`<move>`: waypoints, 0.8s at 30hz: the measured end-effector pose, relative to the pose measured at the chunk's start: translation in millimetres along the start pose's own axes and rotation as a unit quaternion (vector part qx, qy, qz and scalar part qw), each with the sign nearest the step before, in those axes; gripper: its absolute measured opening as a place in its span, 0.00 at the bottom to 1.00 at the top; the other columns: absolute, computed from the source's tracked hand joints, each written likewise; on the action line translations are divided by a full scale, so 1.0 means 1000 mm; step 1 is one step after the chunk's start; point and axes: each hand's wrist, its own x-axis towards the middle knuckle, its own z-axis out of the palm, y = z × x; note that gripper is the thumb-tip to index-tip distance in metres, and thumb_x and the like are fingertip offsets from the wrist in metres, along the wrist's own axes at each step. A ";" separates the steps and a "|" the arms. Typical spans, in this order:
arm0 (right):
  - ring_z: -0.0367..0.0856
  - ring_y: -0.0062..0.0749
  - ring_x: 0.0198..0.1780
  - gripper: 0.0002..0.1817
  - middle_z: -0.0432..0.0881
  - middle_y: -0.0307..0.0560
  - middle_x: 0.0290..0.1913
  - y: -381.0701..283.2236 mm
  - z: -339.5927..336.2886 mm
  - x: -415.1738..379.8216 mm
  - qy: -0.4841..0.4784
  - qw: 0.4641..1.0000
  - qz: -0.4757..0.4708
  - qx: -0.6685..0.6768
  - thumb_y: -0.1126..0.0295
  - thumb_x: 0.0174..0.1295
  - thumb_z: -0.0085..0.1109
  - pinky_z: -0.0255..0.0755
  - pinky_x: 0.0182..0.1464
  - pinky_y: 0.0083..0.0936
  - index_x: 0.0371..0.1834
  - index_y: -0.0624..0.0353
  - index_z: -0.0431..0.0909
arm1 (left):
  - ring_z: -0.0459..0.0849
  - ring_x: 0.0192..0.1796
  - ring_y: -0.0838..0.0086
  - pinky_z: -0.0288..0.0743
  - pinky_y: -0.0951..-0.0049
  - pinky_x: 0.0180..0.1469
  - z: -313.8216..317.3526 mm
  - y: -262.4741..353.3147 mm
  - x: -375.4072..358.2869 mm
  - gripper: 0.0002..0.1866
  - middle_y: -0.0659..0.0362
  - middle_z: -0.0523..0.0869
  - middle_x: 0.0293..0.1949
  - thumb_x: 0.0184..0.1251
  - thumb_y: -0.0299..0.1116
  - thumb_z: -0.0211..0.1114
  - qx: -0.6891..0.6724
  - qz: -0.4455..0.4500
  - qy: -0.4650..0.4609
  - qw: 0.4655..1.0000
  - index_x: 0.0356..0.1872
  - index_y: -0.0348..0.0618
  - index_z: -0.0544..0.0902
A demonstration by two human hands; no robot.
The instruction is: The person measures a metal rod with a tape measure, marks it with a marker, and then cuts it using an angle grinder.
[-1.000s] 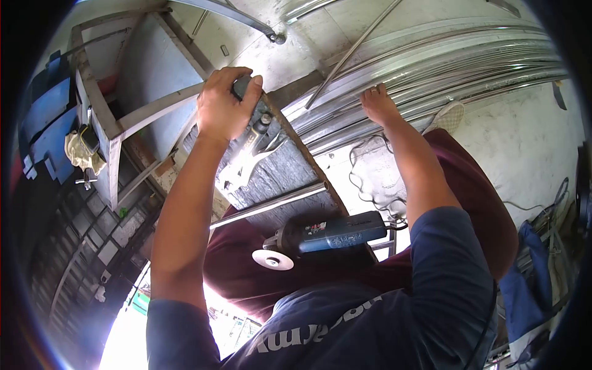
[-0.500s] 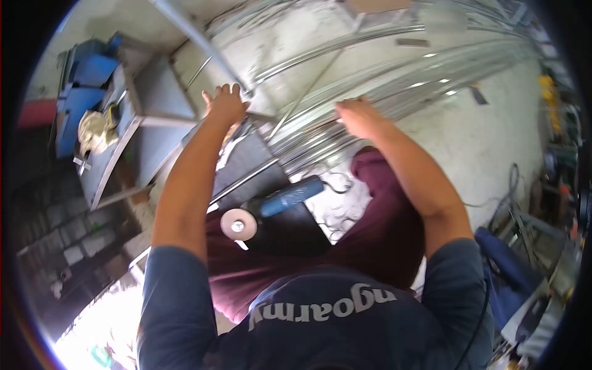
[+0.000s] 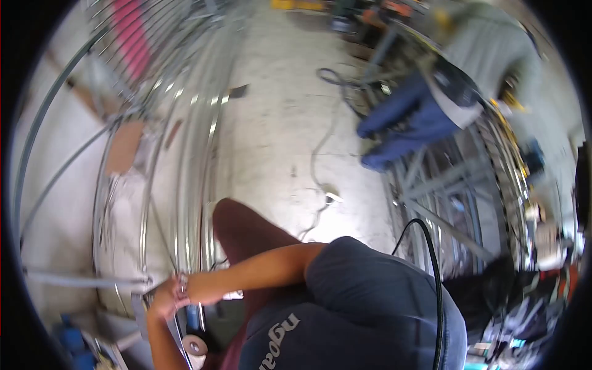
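At the lower left, my left hand and my right hand meet, fingers closed together around something too small and blurred to make out. Just below them lies an angle grinder with a blue body and a round pinkish disc, partly hidden by my forearm and clothing. Long shiny metal tubes run away from my hands along the floor.
A co-worker in blue trousers bends over at the upper right beside a metal frame. A cable winds over the floor. A brown board lies at the left; blue objects are at the lower left.
The view has swung to the right, bringing the co-worker into sight. My hands, apart before with the left one's fingers spread, have come together beside the grinder.
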 end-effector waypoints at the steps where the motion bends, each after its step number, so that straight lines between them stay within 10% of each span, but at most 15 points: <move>1: 0.88 0.50 0.61 0.16 0.90 0.50 0.48 -0.016 0.005 -0.012 -0.033 0.999 -0.013 -0.014 0.61 0.78 0.56 0.70 0.72 0.62 0.61 0.53 0.83 | 0.96 0.59 0.55 0.95 0.51 0.61 0.004 -0.022 0.002 0.36 0.49 0.93 0.61 0.96 0.63 0.43 -0.003 -0.006 -0.014 1.000 0.80 0.41 0.76; 3: 0.89 0.51 0.60 0.16 0.91 0.49 0.46 -0.036 -0.004 -0.013 -0.226 0.974 0.016 0.012 0.57 0.76 0.58 0.71 0.70 0.62 0.57 0.52 0.88 | 0.95 0.64 0.50 0.98 0.46 0.54 0.015 -0.052 -0.005 0.41 0.46 0.91 0.67 0.94 0.67 0.42 -0.072 -0.006 -0.091 0.993 0.80 0.37 0.76; 5: 0.89 0.45 0.46 0.18 0.88 0.41 0.29 -0.051 -0.023 -0.019 -0.186 0.980 -0.042 0.049 0.55 0.73 0.60 0.70 0.66 0.58 0.34 0.54 0.92 | 0.96 0.59 0.50 0.97 0.37 0.50 0.066 -0.055 -0.023 0.42 0.49 0.92 0.63 0.92 0.68 0.44 -0.145 -0.007 -0.060 0.988 0.78 0.37 0.77; 8: 0.88 0.43 0.44 0.17 0.89 0.39 0.30 -0.062 -0.042 -0.006 -0.197 0.975 -0.101 -0.017 0.53 0.68 0.65 0.69 0.65 0.58 0.29 0.50 0.92 | 0.94 0.39 0.64 0.94 0.49 0.39 0.079 -0.073 -0.021 0.34 0.59 0.91 0.42 0.93 0.67 0.49 -0.223 0.037 -0.112 0.968 0.59 0.46 0.86; 12: 0.87 0.42 0.50 0.13 0.90 0.34 0.31 -0.085 -0.075 0.022 -0.250 0.954 -0.128 -0.101 0.49 0.59 0.74 0.65 0.65 0.59 0.29 0.44 0.95 | 0.92 0.43 0.65 0.90 0.53 0.44 0.087 -0.079 -0.027 0.28 0.59 0.91 0.44 0.91 0.61 0.53 -0.287 0.041 -0.149 0.945 0.59 0.46 0.86; 16: 0.81 0.47 0.60 0.19 0.87 0.43 0.40 -0.091 -0.105 0.035 -0.095 0.975 -0.185 -0.076 0.41 0.49 0.78 0.63 0.63 0.59 0.26 0.43 0.93 | 0.90 0.47 0.66 0.87 0.56 0.48 0.089 -0.084 -0.044 0.23 0.59 0.90 0.46 0.90 0.55 0.57 -0.289 0.029 -0.183 0.939 0.59 0.46 0.87; 20: 0.79 0.47 0.63 0.15 0.84 0.43 0.54 -0.101 -0.143 0.049 -0.170 0.982 -0.070 0.035 0.50 0.57 0.81 0.64 0.66 0.61 0.37 0.46 0.92 | 0.89 0.51 0.67 0.84 0.59 0.52 0.080 -0.096 -0.065 0.18 0.59 0.90 0.49 0.89 0.49 0.61 -0.278 0.022 -0.216 0.936 0.59 0.46 0.87; 24: 0.77 0.57 0.67 0.20 0.80 0.55 0.58 -0.049 -0.141 0.033 0.021 0.976 0.179 0.124 0.66 0.62 0.76 0.68 0.67 0.62 0.57 0.53 0.85 | 0.87 0.55 0.67 0.81 0.63 0.56 0.054 -0.113 -0.095 0.13 0.59 0.89 0.51 0.87 0.42 0.65 -0.193 0.003 -0.245 0.950 0.59 0.46 0.87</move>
